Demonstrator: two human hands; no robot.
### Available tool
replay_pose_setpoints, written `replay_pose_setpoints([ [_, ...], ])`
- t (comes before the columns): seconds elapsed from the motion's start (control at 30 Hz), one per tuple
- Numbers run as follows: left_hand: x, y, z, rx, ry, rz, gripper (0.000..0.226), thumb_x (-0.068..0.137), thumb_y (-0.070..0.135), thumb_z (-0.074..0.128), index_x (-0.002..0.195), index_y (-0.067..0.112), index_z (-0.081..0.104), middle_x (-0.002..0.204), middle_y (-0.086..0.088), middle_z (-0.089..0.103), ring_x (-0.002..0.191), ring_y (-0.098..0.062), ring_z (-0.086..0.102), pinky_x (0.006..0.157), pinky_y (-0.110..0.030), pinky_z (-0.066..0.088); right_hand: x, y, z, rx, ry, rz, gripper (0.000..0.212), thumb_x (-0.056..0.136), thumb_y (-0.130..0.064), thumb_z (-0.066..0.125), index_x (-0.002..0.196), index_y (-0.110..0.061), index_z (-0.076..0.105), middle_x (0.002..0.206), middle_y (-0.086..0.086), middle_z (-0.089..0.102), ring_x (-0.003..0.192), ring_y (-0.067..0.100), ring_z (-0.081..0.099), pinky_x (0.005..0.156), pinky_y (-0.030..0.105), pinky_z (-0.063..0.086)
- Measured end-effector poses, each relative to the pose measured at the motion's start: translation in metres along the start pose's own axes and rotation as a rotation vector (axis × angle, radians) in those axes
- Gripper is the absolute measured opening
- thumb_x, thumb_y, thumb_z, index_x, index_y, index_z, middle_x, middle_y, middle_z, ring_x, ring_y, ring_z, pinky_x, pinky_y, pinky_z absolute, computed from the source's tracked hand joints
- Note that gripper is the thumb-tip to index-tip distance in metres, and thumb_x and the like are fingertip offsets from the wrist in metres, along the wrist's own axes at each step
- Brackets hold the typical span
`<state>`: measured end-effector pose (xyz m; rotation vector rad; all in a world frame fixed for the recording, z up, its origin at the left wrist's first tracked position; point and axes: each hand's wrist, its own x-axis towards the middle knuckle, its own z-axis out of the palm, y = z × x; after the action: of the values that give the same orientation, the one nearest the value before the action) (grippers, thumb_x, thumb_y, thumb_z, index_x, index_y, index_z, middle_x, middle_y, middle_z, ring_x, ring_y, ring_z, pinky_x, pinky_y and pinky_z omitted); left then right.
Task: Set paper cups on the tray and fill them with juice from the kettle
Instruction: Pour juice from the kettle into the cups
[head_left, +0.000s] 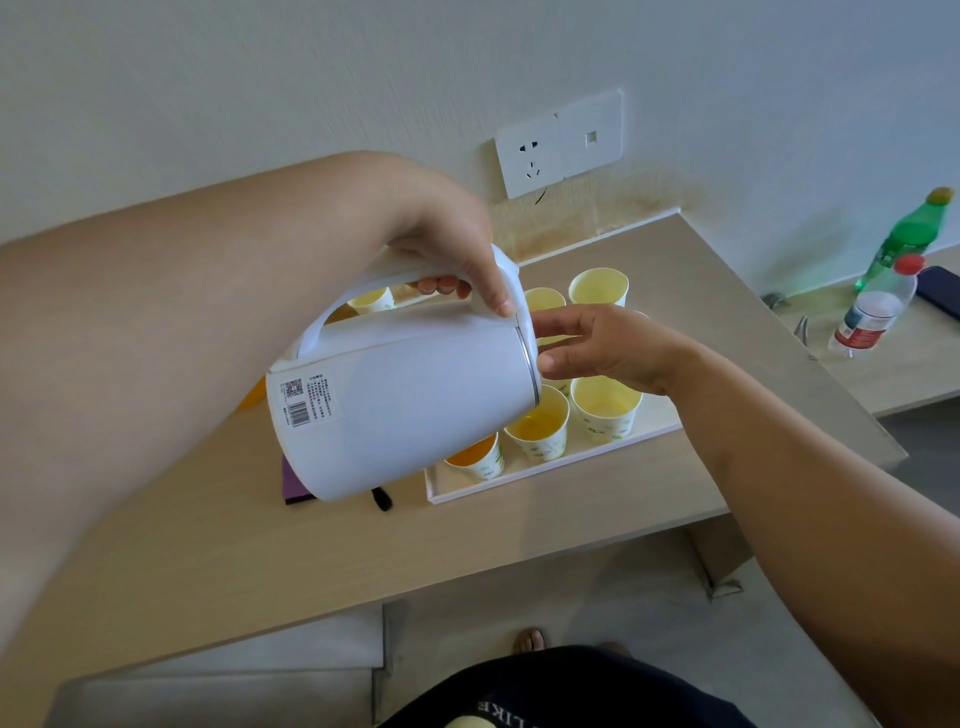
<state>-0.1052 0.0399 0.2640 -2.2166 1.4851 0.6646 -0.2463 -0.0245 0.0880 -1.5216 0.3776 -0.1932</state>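
Observation:
My left hand (447, 249) grips the handle of a white kettle (405, 410), which is tipped far over to the right above a white tray (524, 475). Its spout hangs over a paper cup (540, 428) holding orange juice. My right hand (608, 348) touches the kettle's lid rim with straight fingers. Several paper cups stand on the tray: one with juice at the front left (480, 460), one at the front right (605, 410), others at the back (597, 287). The kettle hides part of the tray.
The tray lies on a beige table (519, 535) against a white wall with sockets (530, 156). A green bottle (909, 234) and a clear bottle (872, 312) stand on a side surface at the right. A purple item (293, 486) and a black object (382, 499) lie beneath the kettle.

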Motion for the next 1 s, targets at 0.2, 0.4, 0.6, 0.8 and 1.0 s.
replay_pose_setpoints([
  [0.2,-0.0004,0.0022,-0.0007,0.002,-0.002,-0.002,0.038,0.077,0.044,0.072,0.077,0.009,0.059,0.064,-0.003,0.053,0.051,-0.017,0.050,0.050,-0.023,0.041,0.0001,0.0024,0.0001,0.034,-0.001,-0.002,0.054,0.082,-0.011,0.069,0.133,-0.015,0.054,0.128,-0.001,0.062,0.113,0.015,0.062,0.085,0.021,0.053],
  [0.4,-0.0004,0.0044,-0.0011,0.036,0.006,0.002,0.038,0.077,0.044,0.073,0.073,0.009,0.058,0.061,-0.002,0.054,0.048,-0.015,0.050,0.048,-0.022,0.041,0.0004,0.0036,0.0021,0.040,-0.010,-0.010,0.063,0.077,-0.015,0.075,0.136,-0.015,0.051,0.129,-0.002,0.061,0.112,0.014,0.063,0.082,0.019,0.052],
  [0.6,-0.0002,0.0053,-0.0017,0.044,0.017,0.004,0.038,0.076,0.044,0.074,0.074,0.009,0.059,0.061,-0.003,0.054,0.048,-0.015,0.050,0.047,-0.022,0.041,0.0000,0.0027,0.0035,0.047,-0.008,-0.019,0.067,0.072,-0.022,0.072,0.135,-0.015,0.052,0.128,-0.002,0.062,0.114,0.016,0.062,0.087,0.022,0.052],
  [0.8,-0.0004,0.0054,-0.0008,0.039,0.016,0.012,0.038,0.077,0.043,0.074,0.080,0.007,0.060,0.065,-0.005,0.054,0.052,-0.017,0.050,0.050,-0.024,0.043,-0.0014,0.0023,0.0053,0.069,-0.008,-0.027,0.063,0.072,-0.019,0.073,0.132,-0.017,0.055,0.125,-0.003,0.064,0.111,0.016,0.063,0.090,0.025,0.052],
  [1.0,-0.0001,0.0057,-0.0016,0.038,0.023,0.013,0.038,0.077,0.043,0.074,0.078,0.007,0.060,0.064,-0.004,0.054,0.051,-0.017,0.049,0.049,-0.023,0.042,-0.0011,0.0015,0.0053,0.064,-0.015,-0.034,0.063,0.071,-0.021,0.071,0.132,-0.020,0.055,0.124,-0.005,0.064,0.113,0.016,0.062,0.095,0.029,0.051],
])
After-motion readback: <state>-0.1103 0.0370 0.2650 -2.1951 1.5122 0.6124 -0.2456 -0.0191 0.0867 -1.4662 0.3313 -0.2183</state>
